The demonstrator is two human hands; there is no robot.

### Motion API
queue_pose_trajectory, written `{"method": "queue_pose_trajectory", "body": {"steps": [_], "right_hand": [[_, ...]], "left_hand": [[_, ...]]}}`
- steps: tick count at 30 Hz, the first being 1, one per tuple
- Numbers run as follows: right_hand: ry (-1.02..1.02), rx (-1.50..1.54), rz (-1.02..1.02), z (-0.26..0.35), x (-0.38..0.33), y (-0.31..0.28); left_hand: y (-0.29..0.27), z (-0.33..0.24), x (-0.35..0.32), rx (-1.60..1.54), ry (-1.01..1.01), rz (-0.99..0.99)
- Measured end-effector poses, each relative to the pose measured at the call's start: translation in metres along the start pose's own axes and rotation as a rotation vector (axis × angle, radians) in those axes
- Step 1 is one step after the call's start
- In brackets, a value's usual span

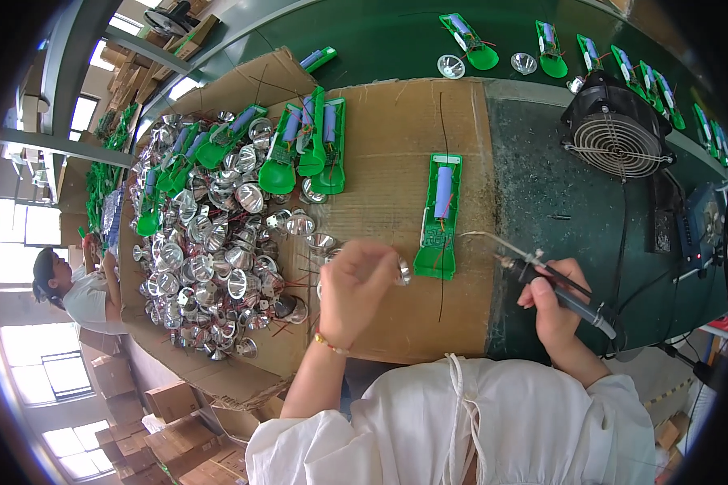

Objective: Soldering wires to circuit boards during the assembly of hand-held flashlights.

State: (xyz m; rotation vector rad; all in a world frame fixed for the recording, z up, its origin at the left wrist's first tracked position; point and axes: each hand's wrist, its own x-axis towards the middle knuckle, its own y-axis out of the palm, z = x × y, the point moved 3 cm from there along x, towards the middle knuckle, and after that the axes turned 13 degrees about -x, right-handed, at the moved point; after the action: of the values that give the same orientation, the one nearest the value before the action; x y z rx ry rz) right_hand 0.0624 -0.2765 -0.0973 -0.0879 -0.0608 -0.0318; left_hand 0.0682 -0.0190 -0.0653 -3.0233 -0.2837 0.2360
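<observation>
A broad sheet of brown cardboard [380,129] covered the green workbench [542,210], with a dark round fan [618,133] standing at its far right. On the left of the cardboard lay a large heap of silver reflector cups [210,259] tangled with red wires, and green torch halves [311,141] at its far edge. A single green housing [439,214] with a blue battery cell lay in the middle, just beyond the worker's hands. The right hand [554,303] was wrapped around a soldering iron [562,291], its tip held near the housing's near end. The left hand [354,287] was curled, fingertips pinching a small reflector cup [402,273] just left of the housing. The cup looked light, thin and easily dented, likely best held by its rim; the iron by its dark handle, away from the hot tip.
</observation>
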Motion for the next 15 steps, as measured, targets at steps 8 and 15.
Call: {"method": "queue_pose_trajectory", "body": {"steps": [8,15], "right_hand": [[-0.13,-0.195,0.152,-0.001,0.0,0.017],[-0.118,-0.236,0.138,0.0,0.004,0.022]], "left_hand": [[0.03,0.013,-0.002,0.375,0.273,0.004],[0.038,0.015,0.007,0.433,0.23,0.028]]}}
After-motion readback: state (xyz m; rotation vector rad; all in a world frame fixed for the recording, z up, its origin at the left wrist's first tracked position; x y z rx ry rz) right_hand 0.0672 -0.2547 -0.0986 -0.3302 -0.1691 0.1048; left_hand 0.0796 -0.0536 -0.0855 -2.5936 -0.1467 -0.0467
